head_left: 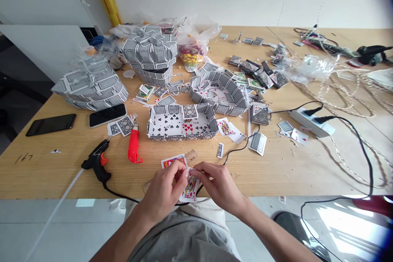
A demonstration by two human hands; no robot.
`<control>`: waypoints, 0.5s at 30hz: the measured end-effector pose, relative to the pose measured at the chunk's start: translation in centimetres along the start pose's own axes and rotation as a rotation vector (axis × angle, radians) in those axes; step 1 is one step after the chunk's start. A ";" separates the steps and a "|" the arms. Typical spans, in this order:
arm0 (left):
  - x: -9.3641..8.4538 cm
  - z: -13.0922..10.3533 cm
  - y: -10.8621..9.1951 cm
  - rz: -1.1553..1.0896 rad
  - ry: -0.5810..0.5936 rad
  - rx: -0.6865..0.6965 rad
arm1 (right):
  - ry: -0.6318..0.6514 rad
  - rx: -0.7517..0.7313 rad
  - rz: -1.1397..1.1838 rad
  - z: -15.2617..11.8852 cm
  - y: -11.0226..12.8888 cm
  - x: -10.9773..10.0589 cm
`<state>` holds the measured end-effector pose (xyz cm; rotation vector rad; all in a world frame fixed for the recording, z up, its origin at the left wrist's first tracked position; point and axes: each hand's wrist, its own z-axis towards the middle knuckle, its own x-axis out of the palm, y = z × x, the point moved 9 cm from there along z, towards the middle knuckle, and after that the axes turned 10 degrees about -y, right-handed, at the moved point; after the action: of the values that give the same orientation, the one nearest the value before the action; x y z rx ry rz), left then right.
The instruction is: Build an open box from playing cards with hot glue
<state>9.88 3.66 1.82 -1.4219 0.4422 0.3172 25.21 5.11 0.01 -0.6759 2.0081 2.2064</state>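
Note:
Both hands pinch one face-up playing card (pixel 190 190) at the table's front edge. My left hand (pixel 167 184) grips its upper left part, fingers closed; my right hand (pixel 219 184) is closed on its upper right. The fingertips hide the card's top end. Just beyond my left hand lies another playing card (pixel 173 160) with a red picture. Further back stands an open rectangular box made of playing cards (pixel 153 134), number faces inside, one card back lying over its far rim. To the left are a red utility knife (pixel 134 144) and a black hot glue gun (pixel 97 160).
Two phones (pixel 51 124) (pixel 108 115) lie at left, before card-built lidded boxes (pixel 92 84) (pixel 150 51). A heart-shaped card tray (pixel 236 108) stands behind the rectangular box. Card packs (pixel 260 75) lie behind it. A power strip (pixel 311 122) with black cables sits right.

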 end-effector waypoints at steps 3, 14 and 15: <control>0.1 0.0 0.2 0.012 -0.006 -0.004 | 0.026 -0.044 -0.045 -0.1 0.3 0.1; 0.0 0.0 0.9 -0.033 0.022 -0.109 | 0.147 -0.175 -0.221 0.1 1.4 0.7; 0.0 0.0 1.0 -0.030 0.024 -0.110 | 0.165 -0.177 -0.237 0.2 1.5 0.7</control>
<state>9.39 3.81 0.97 -1.5393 0.4281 0.3044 23.99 4.90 1.11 -1.0879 1.7038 2.2656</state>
